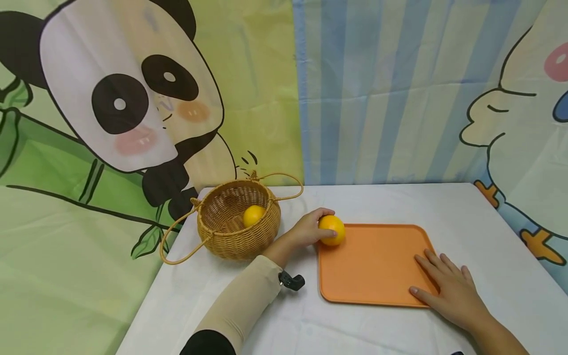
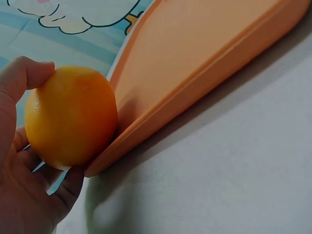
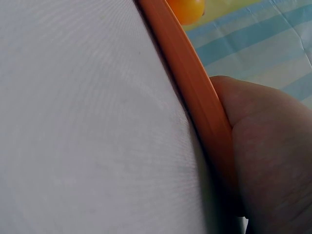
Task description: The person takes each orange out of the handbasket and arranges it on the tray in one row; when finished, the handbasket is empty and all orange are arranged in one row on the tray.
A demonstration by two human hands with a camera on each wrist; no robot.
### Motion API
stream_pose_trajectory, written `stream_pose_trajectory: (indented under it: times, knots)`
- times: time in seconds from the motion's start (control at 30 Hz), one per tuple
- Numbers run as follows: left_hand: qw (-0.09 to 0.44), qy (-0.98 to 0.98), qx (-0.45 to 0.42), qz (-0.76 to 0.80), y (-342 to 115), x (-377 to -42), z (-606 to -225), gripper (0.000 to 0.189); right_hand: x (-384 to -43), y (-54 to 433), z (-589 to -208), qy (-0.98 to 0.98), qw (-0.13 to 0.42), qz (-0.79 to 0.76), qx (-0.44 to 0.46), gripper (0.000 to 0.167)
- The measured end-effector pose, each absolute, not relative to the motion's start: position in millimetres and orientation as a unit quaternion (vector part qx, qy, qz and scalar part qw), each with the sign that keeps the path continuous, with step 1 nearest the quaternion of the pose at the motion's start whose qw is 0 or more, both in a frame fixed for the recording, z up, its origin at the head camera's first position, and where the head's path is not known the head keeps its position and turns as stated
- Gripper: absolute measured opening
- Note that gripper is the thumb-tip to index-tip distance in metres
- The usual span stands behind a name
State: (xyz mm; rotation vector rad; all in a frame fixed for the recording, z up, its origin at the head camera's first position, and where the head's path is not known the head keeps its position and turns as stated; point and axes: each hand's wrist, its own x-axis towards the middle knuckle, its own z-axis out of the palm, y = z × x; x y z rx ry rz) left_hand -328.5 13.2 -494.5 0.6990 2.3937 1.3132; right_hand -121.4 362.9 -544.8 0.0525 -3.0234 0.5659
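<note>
My left hand (image 1: pixel 307 230) grips an orange (image 1: pixel 332 230) at the far left corner of an orange tray (image 1: pixel 374 266). In the left wrist view the thumb bends over the top of the orange (image 2: pixel 73 117) and the fingers lie behind and below it. My right hand (image 1: pixel 452 291) rests with spread fingers on the tray's right edge. Its thumb side lies against the tray rim (image 3: pixel 195 87) in the right wrist view. To the left stands a wicker basket (image 1: pixel 237 244) with a second orange (image 1: pixel 254 216) inside.
The basket's two looped handles (image 1: pixel 284 198) stick out to its sides. A white cloth (image 1: pixel 293 315) covers the table. Behind the table hang printed curtains, with a panda (image 1: pixel 133 98) at left and blue stripes (image 1: pixel 377 88) to the right.
</note>
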Motion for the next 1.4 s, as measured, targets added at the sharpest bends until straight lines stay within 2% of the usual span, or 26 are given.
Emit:
stream_pose_trajectory:
  times: [1.1, 1.4]
  knots:
    - [0.171, 0.834, 0.25, 0.461, 9, -330, -494, 0.068, -122, 362, -542, -0.983, 0.029, 0.18, 0.015, 0.097]
    - [0.157, 0.837, 0.257, 0.458, 2, -333, -491, 0.07, -122, 363, -543, -0.984, 0.03, 0.177, 0.014, 0.097]
